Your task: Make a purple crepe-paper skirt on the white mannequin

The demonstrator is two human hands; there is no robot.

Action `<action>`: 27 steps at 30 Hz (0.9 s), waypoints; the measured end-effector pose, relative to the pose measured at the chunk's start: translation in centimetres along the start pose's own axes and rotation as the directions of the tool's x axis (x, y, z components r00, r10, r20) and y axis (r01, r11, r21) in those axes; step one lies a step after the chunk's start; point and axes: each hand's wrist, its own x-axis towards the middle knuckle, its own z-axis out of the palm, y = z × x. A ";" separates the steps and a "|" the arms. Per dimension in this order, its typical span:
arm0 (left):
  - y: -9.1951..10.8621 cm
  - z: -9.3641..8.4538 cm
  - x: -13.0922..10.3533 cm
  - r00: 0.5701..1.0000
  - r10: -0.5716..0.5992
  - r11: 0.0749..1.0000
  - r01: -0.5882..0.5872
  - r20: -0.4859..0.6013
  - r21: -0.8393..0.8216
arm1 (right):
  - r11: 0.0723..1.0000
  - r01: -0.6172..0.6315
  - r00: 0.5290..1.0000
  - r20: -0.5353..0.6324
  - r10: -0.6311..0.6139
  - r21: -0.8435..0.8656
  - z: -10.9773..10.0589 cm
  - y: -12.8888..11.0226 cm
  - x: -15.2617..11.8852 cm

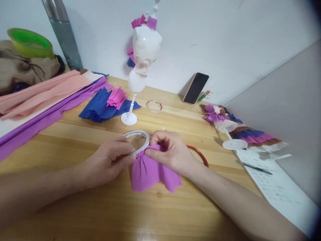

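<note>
My left hand pinches a roll of white double-sided tape, held upright at an angle over the table. Along the lower edge of the roll, the top of a purple crepe paper piece is gathered in small pleats. My right hand grips that upper edge between thumb and fingers, close beside the roll. Below both hands the purple paper hangs loose and flares out. Behind them a small white mannequin stands on a round base, with pink and purple paper bits at its top.
Blue crepe paper with a pink pleated piece lies left of the mannequin. Long paper sheets spread at the left. A phone leans on the wall. A dressed doll figure, a pen and written paper are at right.
</note>
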 end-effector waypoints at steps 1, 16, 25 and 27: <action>0.0 0.0 0.0 1.000 -0.029 0.999 0.030 0.002 -0.023 | 1.000 0.008 1.000 0.007 -0.008 -0.011 -0.1 -0.1 0.0; -0.1 -0.2 0.0 0.994 -0.106 0.986 0.106 0.004 -0.129 | 0.990 0.114 0.992 -0.042 -0.118 -0.084 -0.7 -0.6 -0.6; -0.2 0.0 0.0 0.994 -0.106 0.985 0.105 -0.001 -0.134 | 0.982 0.185 0.983 -0.005 -0.185 -0.047 -0.2 -0.7 -0.9; -0.1 -0.1 0.0 0.994 -0.108 0.987 0.108 0.007 -0.121 | 0.986 0.165 0.986 0.012 -0.165 -0.006 -0.2 -0.7 -0.9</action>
